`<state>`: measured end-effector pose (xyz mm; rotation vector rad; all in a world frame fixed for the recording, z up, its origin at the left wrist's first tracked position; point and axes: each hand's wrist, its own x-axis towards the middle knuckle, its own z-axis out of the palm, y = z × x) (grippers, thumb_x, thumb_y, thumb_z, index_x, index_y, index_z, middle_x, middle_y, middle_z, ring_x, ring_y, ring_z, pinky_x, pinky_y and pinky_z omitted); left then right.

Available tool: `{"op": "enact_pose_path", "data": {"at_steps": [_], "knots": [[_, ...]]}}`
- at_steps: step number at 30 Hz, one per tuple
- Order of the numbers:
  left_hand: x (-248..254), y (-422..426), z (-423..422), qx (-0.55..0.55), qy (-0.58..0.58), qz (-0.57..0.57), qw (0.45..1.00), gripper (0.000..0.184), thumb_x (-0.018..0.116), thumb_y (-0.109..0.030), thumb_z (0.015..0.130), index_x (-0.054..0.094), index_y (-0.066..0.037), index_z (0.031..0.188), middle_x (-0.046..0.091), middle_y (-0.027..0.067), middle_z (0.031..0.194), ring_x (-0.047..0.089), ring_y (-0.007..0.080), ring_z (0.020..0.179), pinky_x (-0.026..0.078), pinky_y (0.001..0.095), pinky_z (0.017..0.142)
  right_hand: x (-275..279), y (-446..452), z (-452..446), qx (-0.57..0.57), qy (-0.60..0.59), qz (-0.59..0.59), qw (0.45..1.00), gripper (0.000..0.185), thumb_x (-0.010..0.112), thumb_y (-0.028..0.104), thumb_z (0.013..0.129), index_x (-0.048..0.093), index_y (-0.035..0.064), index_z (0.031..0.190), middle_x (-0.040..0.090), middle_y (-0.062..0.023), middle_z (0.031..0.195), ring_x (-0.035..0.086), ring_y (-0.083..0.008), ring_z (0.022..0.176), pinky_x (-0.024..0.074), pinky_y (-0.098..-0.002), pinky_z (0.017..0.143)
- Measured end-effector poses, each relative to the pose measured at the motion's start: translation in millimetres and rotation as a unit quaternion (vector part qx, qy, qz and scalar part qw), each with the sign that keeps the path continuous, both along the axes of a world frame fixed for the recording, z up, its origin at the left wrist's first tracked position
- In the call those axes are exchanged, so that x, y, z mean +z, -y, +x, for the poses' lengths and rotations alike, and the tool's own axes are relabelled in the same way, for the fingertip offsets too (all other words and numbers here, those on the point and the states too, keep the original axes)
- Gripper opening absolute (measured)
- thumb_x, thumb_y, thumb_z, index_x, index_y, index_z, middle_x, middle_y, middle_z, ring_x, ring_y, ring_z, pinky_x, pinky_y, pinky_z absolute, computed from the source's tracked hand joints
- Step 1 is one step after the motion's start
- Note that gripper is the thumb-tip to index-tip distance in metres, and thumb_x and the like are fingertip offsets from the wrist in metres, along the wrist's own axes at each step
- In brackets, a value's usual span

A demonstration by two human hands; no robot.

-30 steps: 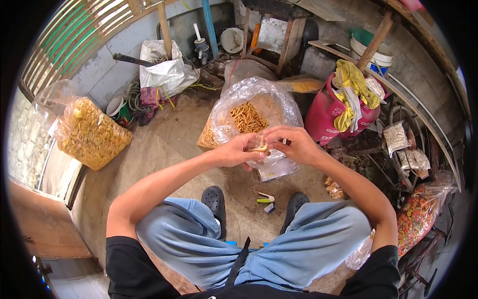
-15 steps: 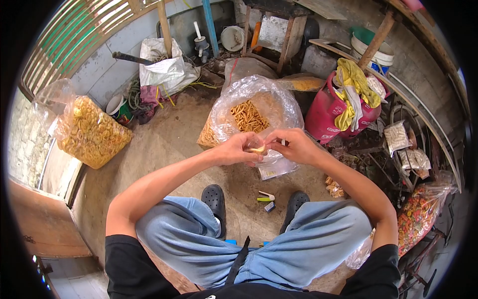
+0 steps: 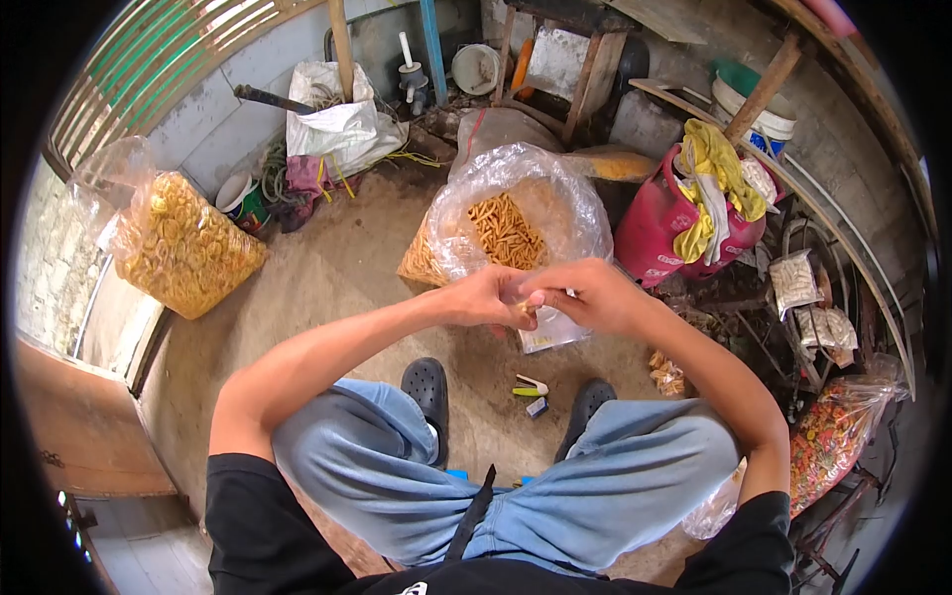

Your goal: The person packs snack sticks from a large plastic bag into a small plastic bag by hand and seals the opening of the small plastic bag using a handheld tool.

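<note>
My left hand (image 3: 493,297) is closed around a small clear packet (image 3: 524,305) with something pale yellow in it. Against it, my right hand (image 3: 585,291) pinches at the packet's top, its fingers slightly blurred. Just beyond both hands stands a large open clear bag (image 3: 575,213) of brown stick snacks (image 3: 506,230). A flat white pack (image 3: 551,332) lies below my hands at the bag's near side. On the floor between my feet are a green and white stapler (image 3: 531,385) and a small blue box (image 3: 536,407).
A bag of yellow ring snacks (image 3: 186,246) stands at left. Pink gas cylinders (image 3: 650,223) draped with yellow cloth (image 3: 712,178) are at right. A bag of colourful snacks (image 3: 843,436) leans at far right. A white sack (image 3: 347,134) stands at the back.
My hands have drawn closer together around the packet, and my right hand has turned over its top. The view has shifted slightly.
</note>
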<state>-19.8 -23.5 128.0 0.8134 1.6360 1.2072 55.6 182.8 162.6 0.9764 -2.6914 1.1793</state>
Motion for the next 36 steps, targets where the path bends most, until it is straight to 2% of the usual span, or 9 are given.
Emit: {"op": "enact_pose_path", "data": {"at_steps": [7,10,13,14,16,24,26,29,36], "knots": [[-23,28,-26,0.088,-0.030,-0.032,0.995,0.027,0.076,-0.016,0.081,0.064,-0.009,0.104,0.067,-0.0010,0.096,0.064,0.0105,0.088,0.055,0.0267,0.069,-18,-24,-44,-0.209,0.073,-0.126,0.967,0.024,0.060,0.023,0.093,0.067,0.0029,0.105,0.070,-0.0105,0.088,0.064,-0.0149,0.074,0.0500,-0.0299,0.069],[-33,40,-35,0.108,-0.036,-0.068,0.991,0.026,0.076,-0.017,0.082,0.065,-0.009,0.104,0.068,-0.0021,0.096,0.063,0.0094,0.086,0.054,0.0259,0.068,-52,-35,-76,-0.225,0.067,-0.059,0.970,0.024,0.060,0.023,0.092,0.067,0.0029,0.104,0.070,-0.0129,0.088,0.066,-0.0208,0.077,0.0510,-0.0334,0.070],[-44,49,-40,0.102,-0.039,-0.086,0.990,0.025,0.075,-0.018,0.083,0.064,-0.010,0.104,0.068,-0.0027,0.095,0.063,0.0089,0.085,0.054,0.0265,0.069,-92,-37,-104,-0.215,0.085,0.169,0.958,0.019,0.058,0.016,0.088,0.070,0.0053,0.099,0.069,-0.0187,0.094,0.066,-0.0355,0.087,0.0513,-0.0442,0.076],[-47,51,-41,0.103,-0.038,-0.089,0.990,0.025,0.075,-0.018,0.083,0.064,-0.010,0.104,0.068,-0.0027,0.095,0.063,0.0089,0.085,0.054,0.0265,0.069,-101,-36,-111,-0.214,0.086,0.166,0.959,0.019,0.058,0.016,0.088,0.070,0.0053,0.099,0.069,-0.0187,0.094,0.066,-0.0355,0.087,0.0513,-0.0442,0.076],[-54,53,-43,0.131,-0.006,-0.121,0.984,0.026,0.074,-0.018,0.084,0.064,-0.010,0.106,0.068,-0.0024,0.096,0.063,0.0090,0.085,0.055,0.0278,0.070,-137,-37,-132,-0.145,0.106,0.359,0.916,0.015,0.059,0.009,0.082,0.070,0.0073,0.091,0.069,-0.0202,0.091,0.066,-0.0363,0.089,0.0519,-0.0450,0.076],[-55,46,-53,0.179,0.003,-0.137,0.974,0.025,0.074,-0.019,0.084,0.063,-0.010,0.106,0.068,-0.0015,0.097,0.062,0.0083,0.090,0.054,0.0276,0.070,-274,-3,-162,-0.210,0.165,0.298,0.916,0.018,0.058,0.018,0.080,0.070,0.0086,0.090,0.068,-0.0215,0.091,0.065,-0.0389,0.089,0.0520,-0.0474,0.077],[-51,44,-56,0.175,0.027,-0.112,0.978,0.025,0.074,-0.018,0.084,0.063,-0.009,0.104,0.068,-0.0013,0.098,0.062,0.0079,0.091,0.054,0.0270,0.070,-292,7,-158,-0.241,0.060,0.237,0.939,0.018,0.056,0.009,0.076,0.069,0.0017,0.087,0.067,-0.0234,0.093,0.066,-0.0392,0.088,0.0529,-0.0464,0.078],[-55,41,-56,0.185,0.043,-0.046,0.981,0.025,0.074,-0.021,0.085,0.064,-0.008,0.103,0.066,-0.0001,0.091,0.059,0.0064,0.080,0.051,0.0230,0.064,-313,8,-161,-0.258,0.028,0.225,0.939,0.017,0.060,0.015,0.078,0.068,0.0041,0.089,0.067,-0.0219,0.091,0.065,-0.0389,0.088,0.0517,-0.0469,0.077],[-40,28,-50,0.158,0.030,-0.067,0.985,0.026,0.075,-0.018,0.084,0.064,-0.008,0.105,0.067,-0.0014,0.099,0.061,0.0076,0.088,0.054,0.0253,0.067,-247,-7,-166,-0.249,0.166,0.171,0.939,0.013,0.059,0.013,0.079,0.067,0.0042,0.084,0.067,-0.0204,0.087,0.065,-0.0373,0.083,0.0515,-0.0460,0.074]]}}
